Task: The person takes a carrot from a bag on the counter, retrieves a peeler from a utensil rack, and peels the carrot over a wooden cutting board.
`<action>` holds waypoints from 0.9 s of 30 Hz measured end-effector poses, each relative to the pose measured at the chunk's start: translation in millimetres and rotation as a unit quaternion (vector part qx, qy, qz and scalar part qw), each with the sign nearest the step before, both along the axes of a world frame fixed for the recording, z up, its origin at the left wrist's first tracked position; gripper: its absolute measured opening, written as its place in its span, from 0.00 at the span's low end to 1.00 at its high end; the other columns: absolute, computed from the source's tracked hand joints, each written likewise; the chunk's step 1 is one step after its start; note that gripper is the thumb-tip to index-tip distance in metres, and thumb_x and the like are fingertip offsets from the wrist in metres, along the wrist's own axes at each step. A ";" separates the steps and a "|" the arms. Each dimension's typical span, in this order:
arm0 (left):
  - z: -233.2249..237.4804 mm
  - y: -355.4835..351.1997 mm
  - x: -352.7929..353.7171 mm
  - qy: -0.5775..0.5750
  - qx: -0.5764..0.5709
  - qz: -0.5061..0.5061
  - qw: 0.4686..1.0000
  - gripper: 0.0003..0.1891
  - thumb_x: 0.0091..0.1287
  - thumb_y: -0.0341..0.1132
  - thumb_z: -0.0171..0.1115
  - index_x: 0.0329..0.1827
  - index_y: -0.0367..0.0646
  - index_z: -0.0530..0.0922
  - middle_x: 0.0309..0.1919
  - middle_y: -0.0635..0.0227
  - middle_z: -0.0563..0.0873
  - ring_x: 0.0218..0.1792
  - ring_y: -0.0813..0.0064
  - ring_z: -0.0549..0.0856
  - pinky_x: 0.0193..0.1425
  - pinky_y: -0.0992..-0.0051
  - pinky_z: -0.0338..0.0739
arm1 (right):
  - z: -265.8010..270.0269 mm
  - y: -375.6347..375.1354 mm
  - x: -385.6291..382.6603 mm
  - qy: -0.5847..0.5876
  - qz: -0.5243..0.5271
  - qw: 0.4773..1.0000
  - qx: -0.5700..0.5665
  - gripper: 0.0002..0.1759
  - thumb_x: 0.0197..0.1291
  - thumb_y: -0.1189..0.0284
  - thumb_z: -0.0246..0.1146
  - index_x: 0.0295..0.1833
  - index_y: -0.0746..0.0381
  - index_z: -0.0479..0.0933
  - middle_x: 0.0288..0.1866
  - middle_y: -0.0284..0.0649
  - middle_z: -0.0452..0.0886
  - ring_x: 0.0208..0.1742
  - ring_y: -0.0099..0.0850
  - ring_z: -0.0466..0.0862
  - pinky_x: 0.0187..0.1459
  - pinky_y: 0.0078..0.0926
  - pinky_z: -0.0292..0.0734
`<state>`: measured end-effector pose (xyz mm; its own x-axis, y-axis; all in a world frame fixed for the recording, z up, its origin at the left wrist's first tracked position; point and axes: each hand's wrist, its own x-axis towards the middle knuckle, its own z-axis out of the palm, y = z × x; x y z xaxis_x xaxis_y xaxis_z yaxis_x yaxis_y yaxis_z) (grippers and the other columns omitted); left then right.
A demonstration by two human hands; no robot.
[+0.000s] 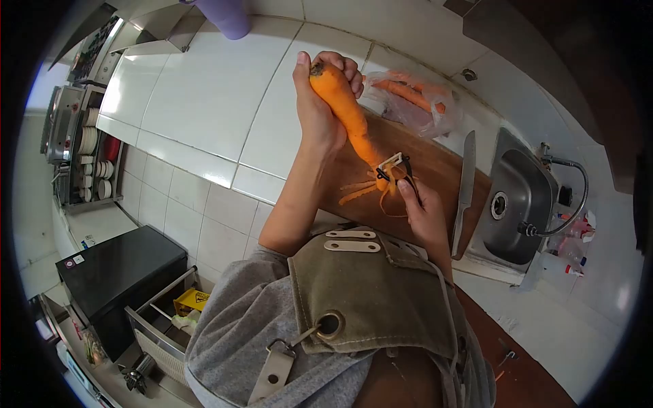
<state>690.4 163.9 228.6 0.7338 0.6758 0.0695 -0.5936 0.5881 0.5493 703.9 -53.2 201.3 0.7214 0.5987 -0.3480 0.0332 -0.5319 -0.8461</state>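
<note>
A large orange carrot [342, 102] is gripped near its stem end by my left hand [318, 112], fingers wrapped round it. Its narrow end points down toward a wooden cutting board [408, 146]. My right hand [425, 207] is closed on a peeler [398, 163] with a pale head and dark frame, set against the carrot's lower tip. Orange peel strips [358, 192] lie on the board below and hang around the peeler. To the right, a long knife [466, 180] rests along the board.
Beyond the board sits a plastic bag of carrots [411, 98]. A steel sink [527, 234] with a tap [571, 163] is on the right, with plastic bottles [571, 251] beside it. A purple container [228, 17] stands at the back; a dish rack [95, 149] is far left.
</note>
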 end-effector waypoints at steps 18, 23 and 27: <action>-8.8 -1.2 7.4 0.039 0.001 0.038 0.999 0.22 0.69 0.55 0.39 0.30 0.44 0.66 0.24 0.69 0.66 0.27 0.75 0.64 0.32 0.77 0.60 | -4.1 -10.5 6.7 -0.122 -0.007 0.992 0.017 0.17 0.63 0.63 0.58 0.34 0.69 0.74 0.16 0.41 0.64 0.19 0.24 0.63 0.23 0.28 0.60; -24.9 -13.3 16.0 0.022 0.022 -0.028 0.999 0.23 0.69 0.56 0.39 0.30 0.44 0.66 0.24 0.69 0.67 0.27 0.76 0.65 0.31 0.77 0.61 | -2.7 14.3 8.9 -0.134 0.034 0.989 0.050 0.15 0.63 0.64 0.59 0.39 0.67 0.77 0.16 0.40 0.68 0.19 0.23 0.66 0.23 0.25 0.63; -38.7 -8.2 23.3 0.036 0.031 -0.027 0.998 0.23 0.68 0.56 0.39 0.30 0.44 0.65 0.24 0.69 0.66 0.26 0.76 0.65 0.31 0.77 0.61 | -35.2 15.9 16.8 -0.127 0.040 0.988 0.072 0.14 0.62 0.64 0.59 0.39 0.67 0.77 0.16 0.42 0.70 0.17 0.24 0.67 0.22 0.26 0.64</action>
